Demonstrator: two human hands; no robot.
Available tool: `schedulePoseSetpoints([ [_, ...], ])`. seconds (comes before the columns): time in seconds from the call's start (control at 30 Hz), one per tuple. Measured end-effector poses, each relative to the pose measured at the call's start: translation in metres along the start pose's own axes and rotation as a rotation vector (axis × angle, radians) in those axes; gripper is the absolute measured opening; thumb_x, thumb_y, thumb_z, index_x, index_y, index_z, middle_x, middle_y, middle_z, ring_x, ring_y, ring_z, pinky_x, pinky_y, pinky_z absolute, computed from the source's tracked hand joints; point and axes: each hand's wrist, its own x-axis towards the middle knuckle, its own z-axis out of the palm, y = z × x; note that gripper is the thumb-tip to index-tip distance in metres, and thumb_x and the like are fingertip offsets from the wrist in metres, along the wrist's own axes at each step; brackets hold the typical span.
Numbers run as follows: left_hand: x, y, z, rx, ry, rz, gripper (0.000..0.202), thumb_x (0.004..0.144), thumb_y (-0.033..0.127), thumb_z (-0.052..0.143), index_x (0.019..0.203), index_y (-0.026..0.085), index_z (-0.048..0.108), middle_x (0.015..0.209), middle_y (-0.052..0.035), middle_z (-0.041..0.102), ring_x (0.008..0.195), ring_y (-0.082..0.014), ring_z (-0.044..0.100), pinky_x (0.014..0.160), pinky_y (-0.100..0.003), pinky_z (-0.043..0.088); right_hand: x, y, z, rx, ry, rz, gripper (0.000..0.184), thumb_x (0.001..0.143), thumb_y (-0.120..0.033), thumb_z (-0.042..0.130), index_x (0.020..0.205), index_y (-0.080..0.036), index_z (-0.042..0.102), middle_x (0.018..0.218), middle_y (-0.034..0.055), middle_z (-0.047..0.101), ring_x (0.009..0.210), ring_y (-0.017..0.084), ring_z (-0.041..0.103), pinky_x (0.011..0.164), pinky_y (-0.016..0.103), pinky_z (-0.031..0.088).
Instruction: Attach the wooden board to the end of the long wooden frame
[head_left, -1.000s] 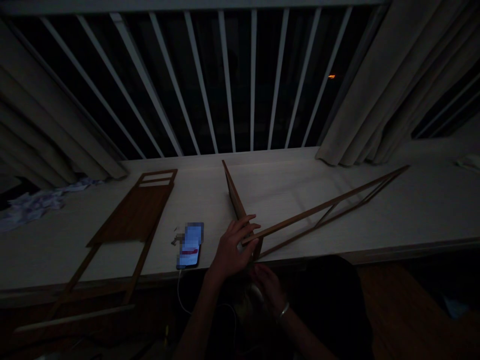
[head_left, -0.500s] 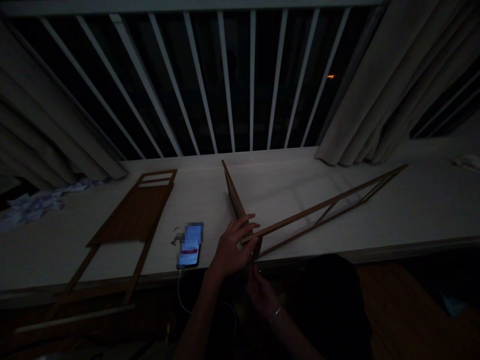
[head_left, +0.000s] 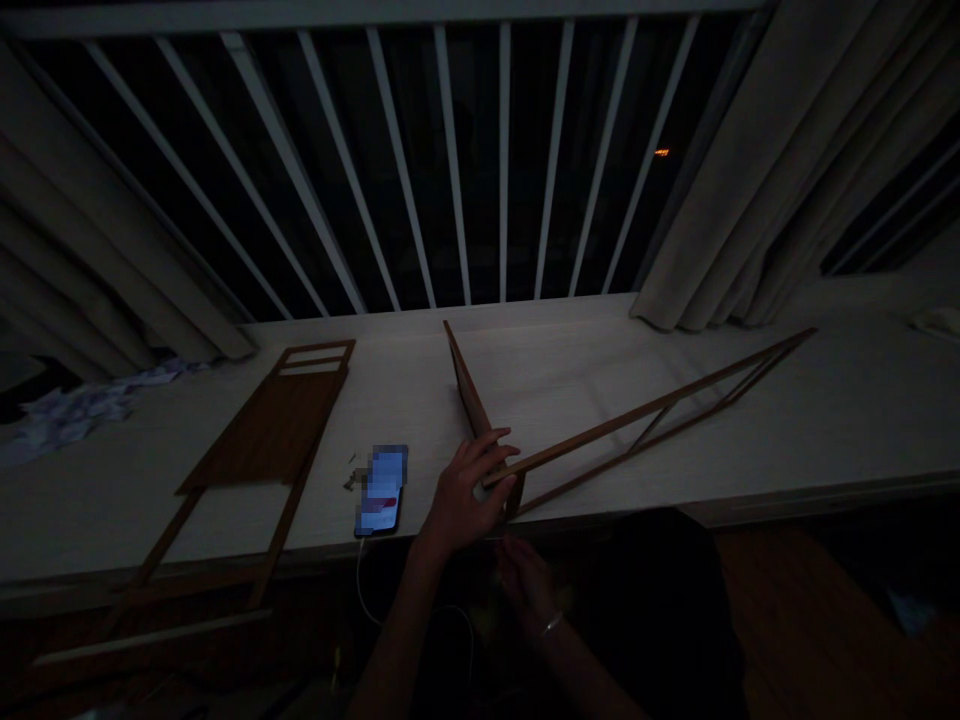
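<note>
Slim wooden frame stretches away to the right of the left hand, with a ladder-like crosspiece partway along; its near end rests in that hand at the front of the ledge. The hand is closed around the corner where the frame meets a narrow wooden panel; its fingers wrap the rail firmly, and the panel stands on edge, running from the hand toward the window.

Just below and to the right of the left hand, the right hand sits in deep shadow below the ledge's front edge, a thin bracelet on its wrist; its fingers are loosely curled and reach up near the frame's lower corner; I cannot tell whether they hold anything.

Left of the hands lie a smartphone with a blurred screen and its white charging cable; beyond the phone, a flat wooden panel frame lies on the pale ledge, and a loose wooden lath lies nearer, below the ledge edge; crumpled paper sits farther left; far ahead, white railing bars stand between beige curtains.
</note>
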Motion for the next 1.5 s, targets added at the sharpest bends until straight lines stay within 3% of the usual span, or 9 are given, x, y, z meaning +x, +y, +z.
schedulePoseSetpoints([
  [0.2,0.001,0.002,-0.001,0.002,0.004,-0.006,0.026,0.080,0.020,0.048,0.105,0.023,0.054,0.126,-0.0048,0.044,0.113,-0.0204,0.041,0.094,-0.040,0.034,0.001,0.003,-0.004,-0.209,-0.014,-0.221,0.031,0.055,-0.036,0.074,0.074,-0.015,0.062,0.069,0.0025,0.066,0.064,0.014,0.062,0.060,0.024,0.048],
  [0.43,0.001,0.002,-0.001,0.013,0.008,0.007,0.026,0.080,0.020,0.048,0.105,0.023,0.055,0.125,-0.0057,0.045,0.112,-0.0208,0.043,0.094,-0.040,0.035,-0.001,-0.004,-0.002,-0.425,0.003,-0.350,0.034,0.055,-0.044,0.071,0.071,-0.015,0.062,0.062,0.0026,0.065,0.052,0.014,0.059,0.050,0.023,0.044],
  [0.57,0.000,0.002,0.000,0.028,0.016,0.002,0.026,0.080,0.020,0.048,0.105,0.023,0.055,0.125,-0.0055,0.045,0.111,-0.0201,0.043,0.093,-0.039,0.035,-0.002,-0.009,-0.004,-0.569,-0.021,-0.464,0.030,0.062,-0.045,0.066,0.072,-0.016,0.063,0.067,0.0035,0.065,0.055,0.014,0.058,0.051,0.023,0.043],
  [0.73,0.000,0.002,0.000,0.022,0.011,-0.006,0.025,0.080,0.021,0.048,0.105,0.023,0.055,0.126,-0.0049,0.045,0.113,-0.0194,0.042,0.095,-0.038,0.034,-0.001,-0.019,-0.013,-0.986,-0.005,-0.648,0.023,0.070,-0.042,0.059,0.075,-0.022,0.067,0.068,0.0033,0.067,0.058,0.016,0.058,0.057,0.024,0.040],
  [1.0,0.000,0.002,0.000,0.011,0.017,0.002,0.027,0.081,0.020,0.048,0.106,0.024,0.054,0.126,-0.0053,0.044,0.113,-0.0206,0.042,0.095,-0.041,0.034,0.005,-0.033,-0.027,-1.547,-0.162,-0.919,0.024,0.083,-0.029,0.042,0.093,-0.024,0.064,0.083,0.0059,0.068,0.071,0.016,0.061,0.066,0.023,0.037],
  [1.23,0.001,0.002,0.000,-0.007,0.021,-0.001,0.026,0.081,0.022,0.047,0.105,0.023,0.055,0.125,-0.0056,0.045,0.112,-0.0211,0.042,0.094,-0.041,0.035,0.012,-0.050,-0.033,-1.810,-0.240,-0.894,0.027,0.081,-0.022,0.043,0.102,-0.024,0.061,0.088,0.0077,0.067,0.075,0.017,0.059,0.069,0.023,0.036],
  [1.5,0.001,0.002,0.000,0.020,0.018,-0.002,0.026,0.081,0.020,0.048,0.106,0.024,0.054,0.126,-0.0042,0.044,0.114,-0.0197,0.041,0.096,-0.039,0.033,0.011,-0.058,-0.026,-1.655,-0.261,-0.839,0.019,0.078,-0.030,0.050,0.091,-0.025,0.063,0.082,0.0064,0.068,0.073,0.017,0.059,0.068,0.023,0.037],
])
